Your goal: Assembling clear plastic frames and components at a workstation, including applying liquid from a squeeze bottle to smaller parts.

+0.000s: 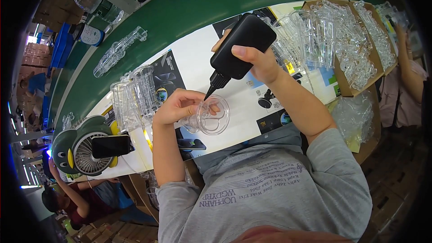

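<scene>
My right hand (pixel 258 60) grips a black squeeze bottle (pixel 243 45), tilted with its tapered nozzle pointing down to the left. The nozzle tip comes close to the rim of a clear plastic cup-like piece (pixel 215 116) with a wide round flange; whether they touch I cannot tell. My left hand (pixel 177 106) is closed around that piece, its fingers partly visible through the clear wall. Both hands are above a white printed sheet (pixel 238 121) on the bench.
Clear plastic parts (pixel 132 96) stand left of my left hand; more clear cups (pixel 310 36) stand at right beside a cardboard box (pixel 378 74) full of small clear pieces. A green fan (pixel 85 146) with a phone (pixel 111 146) is at left. Co-workers sit at both sides.
</scene>
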`<state>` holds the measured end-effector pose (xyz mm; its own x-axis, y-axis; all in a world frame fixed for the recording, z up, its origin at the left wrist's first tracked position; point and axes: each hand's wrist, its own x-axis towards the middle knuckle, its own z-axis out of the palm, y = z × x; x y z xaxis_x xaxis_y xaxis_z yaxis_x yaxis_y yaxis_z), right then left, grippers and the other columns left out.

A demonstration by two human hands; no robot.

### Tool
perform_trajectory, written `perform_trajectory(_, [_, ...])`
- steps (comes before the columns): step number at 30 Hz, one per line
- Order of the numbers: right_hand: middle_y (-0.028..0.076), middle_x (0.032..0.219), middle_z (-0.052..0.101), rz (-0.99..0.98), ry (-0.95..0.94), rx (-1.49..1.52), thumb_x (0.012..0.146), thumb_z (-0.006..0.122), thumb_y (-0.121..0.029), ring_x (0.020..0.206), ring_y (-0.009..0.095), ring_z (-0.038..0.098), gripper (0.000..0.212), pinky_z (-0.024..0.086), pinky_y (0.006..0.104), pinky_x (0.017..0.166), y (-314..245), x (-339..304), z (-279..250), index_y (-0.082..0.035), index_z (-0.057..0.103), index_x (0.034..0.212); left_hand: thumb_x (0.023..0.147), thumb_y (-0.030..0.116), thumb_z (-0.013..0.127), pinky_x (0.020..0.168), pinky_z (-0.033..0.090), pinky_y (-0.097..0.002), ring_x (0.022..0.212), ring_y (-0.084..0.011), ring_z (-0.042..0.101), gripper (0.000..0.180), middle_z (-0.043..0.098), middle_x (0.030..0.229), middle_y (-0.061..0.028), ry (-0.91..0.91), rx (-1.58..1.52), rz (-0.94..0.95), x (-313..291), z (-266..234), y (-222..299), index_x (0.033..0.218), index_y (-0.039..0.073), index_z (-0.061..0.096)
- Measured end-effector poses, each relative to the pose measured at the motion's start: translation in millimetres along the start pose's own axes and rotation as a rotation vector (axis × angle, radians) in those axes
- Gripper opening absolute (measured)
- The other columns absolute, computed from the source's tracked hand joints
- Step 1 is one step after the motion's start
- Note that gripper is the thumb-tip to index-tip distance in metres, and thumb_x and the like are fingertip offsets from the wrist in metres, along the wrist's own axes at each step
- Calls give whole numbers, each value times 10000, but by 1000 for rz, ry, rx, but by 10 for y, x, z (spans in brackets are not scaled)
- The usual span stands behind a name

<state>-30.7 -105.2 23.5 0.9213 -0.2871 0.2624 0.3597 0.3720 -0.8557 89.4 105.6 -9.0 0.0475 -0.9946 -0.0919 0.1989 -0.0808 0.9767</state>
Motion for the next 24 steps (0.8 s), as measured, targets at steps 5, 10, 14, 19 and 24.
perform_trajectory(5, [164,920,612,3,7,-2,717,599,-188,826,185,597,394,494,309,738,7,12,-4,-5,473,1042,767,307,658,754,470,-331,794,-236,610,458,631,857,-177,-9,0,-14,30,4,34,929,-116,588])
perform_trajectory(10, [137,859,644,-22,28,67,723,649,-153,763,169,627,224,506,288,690,20,11,17,-35,542,880,766,307,660,753,470,-328,795,-232,610,460,631,859,-174,-13,-6,-25,45,25,58,935,-115,586])
perform_trajectory(14, [135,859,645,-18,7,57,726,649,-145,760,166,627,219,506,286,689,3,3,19,-33,542,882,767,298,661,755,470,-328,798,-229,610,454,631,861,-174,0,3,-34,33,36,45,936,-116,584])
perform_trajectory(19, [134,857,645,-42,11,82,729,645,-137,763,167,626,217,507,289,689,18,1,20,-33,540,888,768,288,661,758,469,-328,800,-230,610,447,631,865,-174,-15,-2,-31,36,38,62,938,-117,583])
perform_trajectory(24, [143,878,631,-18,17,60,729,614,-185,762,167,611,286,502,283,681,5,7,17,-12,526,939,766,282,662,762,470,-333,804,-239,610,448,629,867,-177,-13,14,-10,39,33,62,942,-122,578])
